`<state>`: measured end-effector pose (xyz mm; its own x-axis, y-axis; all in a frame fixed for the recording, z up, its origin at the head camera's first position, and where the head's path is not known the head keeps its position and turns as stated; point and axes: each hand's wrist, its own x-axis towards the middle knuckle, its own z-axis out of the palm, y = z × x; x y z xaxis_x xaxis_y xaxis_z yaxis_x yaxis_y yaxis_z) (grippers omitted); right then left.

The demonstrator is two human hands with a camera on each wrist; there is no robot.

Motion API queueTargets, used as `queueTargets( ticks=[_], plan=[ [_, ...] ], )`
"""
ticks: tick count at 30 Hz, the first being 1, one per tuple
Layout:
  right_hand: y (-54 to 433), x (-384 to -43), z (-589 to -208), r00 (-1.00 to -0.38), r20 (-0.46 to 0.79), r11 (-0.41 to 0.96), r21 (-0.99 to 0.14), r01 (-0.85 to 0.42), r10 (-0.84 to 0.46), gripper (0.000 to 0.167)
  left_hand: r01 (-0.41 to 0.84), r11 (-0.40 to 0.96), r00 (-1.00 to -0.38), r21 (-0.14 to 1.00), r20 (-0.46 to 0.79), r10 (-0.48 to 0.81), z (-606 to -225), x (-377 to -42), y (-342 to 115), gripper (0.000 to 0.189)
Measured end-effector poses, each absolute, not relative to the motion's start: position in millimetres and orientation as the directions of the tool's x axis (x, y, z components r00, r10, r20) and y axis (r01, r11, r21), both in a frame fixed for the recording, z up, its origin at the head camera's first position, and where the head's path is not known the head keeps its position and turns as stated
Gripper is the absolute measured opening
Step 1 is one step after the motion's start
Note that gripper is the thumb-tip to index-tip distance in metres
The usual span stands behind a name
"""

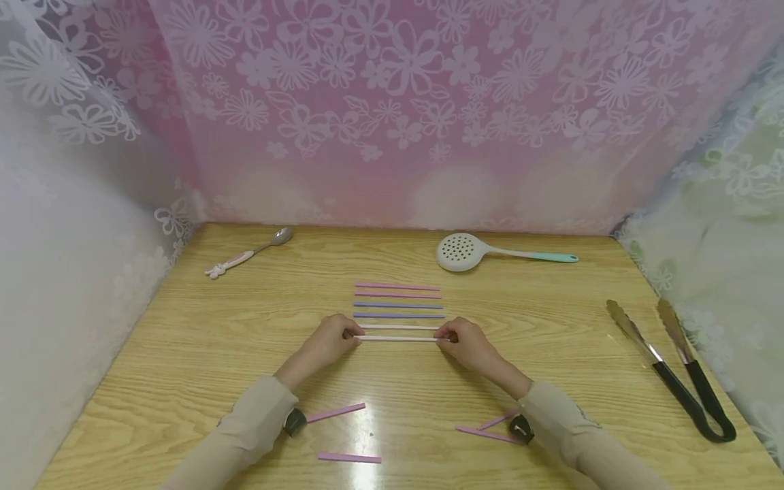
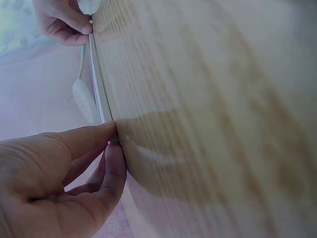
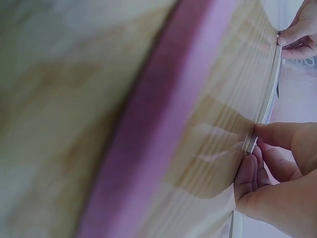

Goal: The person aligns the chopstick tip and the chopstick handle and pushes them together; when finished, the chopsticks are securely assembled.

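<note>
My left hand point(image 1: 331, 338) pinches the left end of the nearest white chopstick point(image 1: 398, 338), while my right hand point(image 1: 468, 344) pinches its right end. In the left wrist view the thumb and fingertips point(image 2: 115, 153) grip that chopstick low over the wood. A second white chopstick point(image 1: 398, 327) lies parallel just behind it, its ends close to both hands' fingers. Beyond are two purple chopsticks point(image 1: 398, 316) and two pink chopsticks point(image 1: 398, 295), laid side by side in a stack of rows.
Short pink sticks point(image 1: 349, 458) lie near the front, some partly under the wrist cameras point(image 1: 520, 430). At the back are a spoon point(image 1: 245, 256) and a skimmer point(image 1: 462, 252). Black-handled tongs point(image 1: 689, 381) lie at the right table edge. Flowered curtains point(image 1: 398, 122) surround the table point(image 1: 153, 340).
</note>
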<state>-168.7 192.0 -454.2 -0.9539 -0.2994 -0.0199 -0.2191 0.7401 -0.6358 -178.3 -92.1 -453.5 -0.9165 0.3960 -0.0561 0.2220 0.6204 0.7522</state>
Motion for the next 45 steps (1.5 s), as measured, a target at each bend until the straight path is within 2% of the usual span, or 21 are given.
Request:
queueTargets(
  ticks=[15,22,31,35,41,45],
  plan=[
    [194.5,-166.2,-450.3,-0.955,-0.019,0.719,-0.662,-0.210,-0.297,0.005,0.206,0.624,-0.920,0.754,-0.068,0.385,-448.6,-174.6,-95.4,0.012],
    [203.0,-160.3,-436.4,-0.955,0.018,0.694,-0.683,-0.229,-0.297,0.012,0.263,0.619,-0.902,0.740,-0.039,0.429,-442.1,-169.5,-104.4,0.016],
    [223.6,-137.9,-426.2,-0.960,-0.029,0.680,-0.712,-0.175,-0.277,0.019,0.282,0.560,-0.857,0.779,-0.058,0.513,-437.7,-146.6,-122.2,0.023],
    [234.0,-125.4,-424.2,-0.946,-0.076,0.658,-0.736,-0.159,-0.314,0.022,0.297,0.520,-0.835,0.801,-0.046,0.548,-437.9,-133.4,-127.5,0.028],
    [252.2,-102.0,-427.9,-0.917,-0.068,0.620,-0.756,-0.209,-0.393,0.027,0.266,0.487,-0.835,0.832,-0.055,0.548,-442.0,-112.3,-133.6,0.032],
    [262.0,-87.3,-429.7,-0.916,-0.081,0.608,-0.770,-0.193,-0.393,0.026,0.241,0.479,-0.842,0.844,-0.064,0.535,-444.3,-99.5,-139.1,0.032]
  ],
)
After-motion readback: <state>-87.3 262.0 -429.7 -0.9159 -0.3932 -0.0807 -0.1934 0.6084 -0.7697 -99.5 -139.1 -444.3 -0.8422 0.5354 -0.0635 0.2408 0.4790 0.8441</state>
